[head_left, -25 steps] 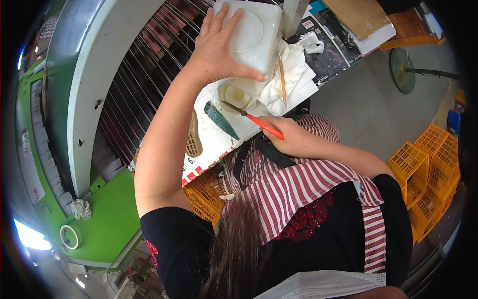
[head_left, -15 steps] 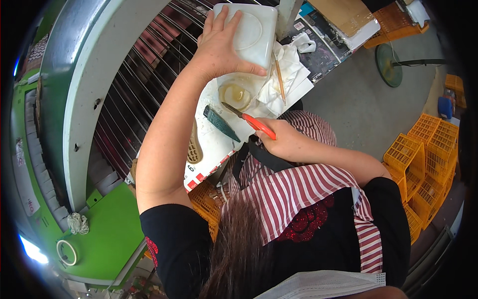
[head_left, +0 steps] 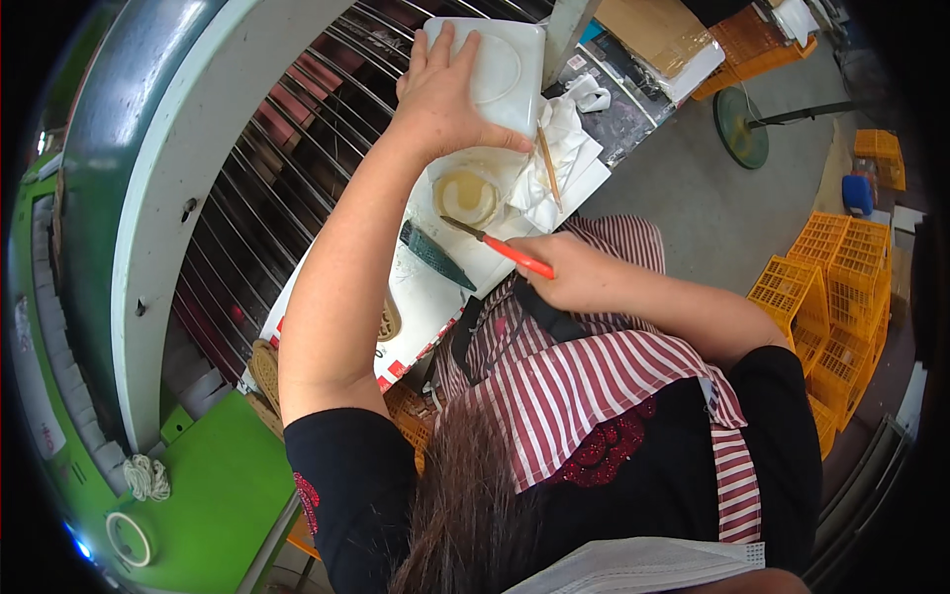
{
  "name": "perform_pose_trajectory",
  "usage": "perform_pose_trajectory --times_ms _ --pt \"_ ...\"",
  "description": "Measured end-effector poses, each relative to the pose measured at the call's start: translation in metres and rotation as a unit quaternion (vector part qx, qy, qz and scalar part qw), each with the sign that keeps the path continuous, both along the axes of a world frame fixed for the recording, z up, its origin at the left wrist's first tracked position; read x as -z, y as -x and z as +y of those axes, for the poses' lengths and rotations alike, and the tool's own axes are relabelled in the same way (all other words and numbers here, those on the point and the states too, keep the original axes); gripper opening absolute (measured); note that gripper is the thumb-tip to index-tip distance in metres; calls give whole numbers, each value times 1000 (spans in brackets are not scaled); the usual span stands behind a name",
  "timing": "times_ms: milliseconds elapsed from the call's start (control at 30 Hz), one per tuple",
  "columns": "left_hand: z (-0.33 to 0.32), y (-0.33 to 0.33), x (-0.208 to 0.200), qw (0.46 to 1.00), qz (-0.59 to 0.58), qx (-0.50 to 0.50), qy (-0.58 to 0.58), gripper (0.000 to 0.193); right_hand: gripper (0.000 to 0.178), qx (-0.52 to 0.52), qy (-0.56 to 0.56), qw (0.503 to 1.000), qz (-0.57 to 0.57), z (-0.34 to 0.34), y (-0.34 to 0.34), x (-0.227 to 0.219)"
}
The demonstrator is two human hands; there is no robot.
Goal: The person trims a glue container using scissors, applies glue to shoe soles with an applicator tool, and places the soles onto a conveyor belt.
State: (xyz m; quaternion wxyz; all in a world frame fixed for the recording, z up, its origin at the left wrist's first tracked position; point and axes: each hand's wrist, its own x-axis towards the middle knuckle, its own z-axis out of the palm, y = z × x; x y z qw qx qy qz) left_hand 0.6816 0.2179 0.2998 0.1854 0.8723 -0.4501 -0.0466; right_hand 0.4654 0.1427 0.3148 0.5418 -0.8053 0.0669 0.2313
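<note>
Right hand (head_left: 571,274) grasps a red-handled tool (head_left: 519,257) over a white work surface (head_left: 427,322).
The tool's dark tip is near yellowish liquid (head_left: 466,198); left hand (head_left: 440,107) spreads its fingers across a translucent container (head_left: 503,91), grip unclear.

We see our left hand (head_left: 445,114) spread over a white box (head_left: 510,74), while our right fingers (head_left: 539,247) grip a red-handled tool (head_left: 513,255), its dark tip by a yellowish patch (head_left: 465,196). On our bench (head_left: 421,312) lie a dark green piece (head_left: 437,257), a tan sole (head_left: 389,320) and a stick (head_left: 549,173) across white cloth (head_left: 564,129).
</note>
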Motion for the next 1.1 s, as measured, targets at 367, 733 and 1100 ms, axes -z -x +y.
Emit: perform_pose_trajectory --times_ms 367,733,1100 --pt "-5 -2 -3 1000 3 4 -1 138 32 43 -42 995 -85 25 9 12" --pt "-3 -8 -1 999 22 5 -44 140 26 148 -156 977 13 12 19 35" --pt "-4 -4 -12 995 30 -8 -98 143 29 -11 -105 994 -22 -16 5 33"
